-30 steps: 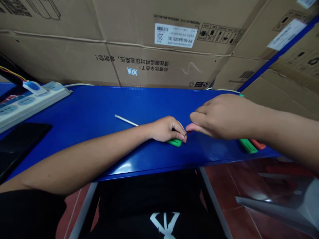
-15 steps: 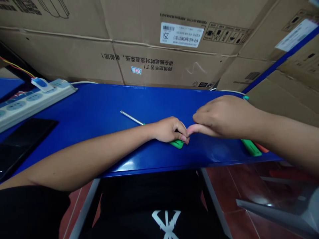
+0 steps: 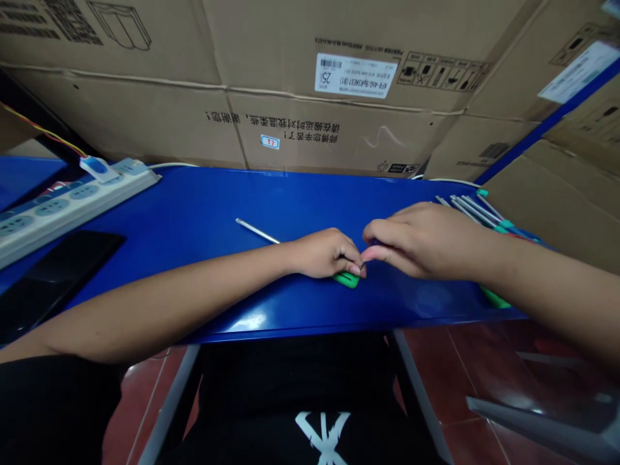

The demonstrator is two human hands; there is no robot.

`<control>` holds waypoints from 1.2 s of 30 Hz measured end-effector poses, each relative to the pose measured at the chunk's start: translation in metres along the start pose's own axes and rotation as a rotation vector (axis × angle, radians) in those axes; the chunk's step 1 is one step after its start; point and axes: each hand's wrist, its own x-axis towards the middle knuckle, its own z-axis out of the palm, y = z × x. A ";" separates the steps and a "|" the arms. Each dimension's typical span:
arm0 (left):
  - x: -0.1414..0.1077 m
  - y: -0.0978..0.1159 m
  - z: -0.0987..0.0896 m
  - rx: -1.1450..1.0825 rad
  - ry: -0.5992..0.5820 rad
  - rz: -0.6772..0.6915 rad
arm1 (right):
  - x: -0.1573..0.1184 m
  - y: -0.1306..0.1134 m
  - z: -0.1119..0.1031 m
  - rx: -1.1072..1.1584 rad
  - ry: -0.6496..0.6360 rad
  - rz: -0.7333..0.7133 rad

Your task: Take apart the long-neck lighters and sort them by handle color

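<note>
Left hand (image 3: 328, 253) is gripping the green piece (image 3: 347, 280); beside it, right hand (image 3: 417, 240) is pinching a dark item (image 3: 374, 243); twisting could cause slipping.

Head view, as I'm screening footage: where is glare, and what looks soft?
Head view: white glare on the blue table near its front edge, smaller shine on the red floor; in head view too, lower-right corner looks soft.
</note>
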 end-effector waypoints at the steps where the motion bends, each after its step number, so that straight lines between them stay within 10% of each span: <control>1: -0.004 0.002 0.000 0.055 0.005 0.017 | 0.000 0.000 0.001 0.000 0.015 0.006; 8: -0.026 0.010 0.010 0.455 0.063 -0.008 | -0.003 -0.004 0.011 -0.009 0.115 0.181; 26: -0.031 0.012 0.016 0.498 0.080 -0.041 | -0.028 -0.008 0.007 0.037 0.407 0.472; 36: -0.032 0.017 0.009 0.530 0.064 -0.109 | -0.076 -0.021 0.082 0.146 0.506 0.777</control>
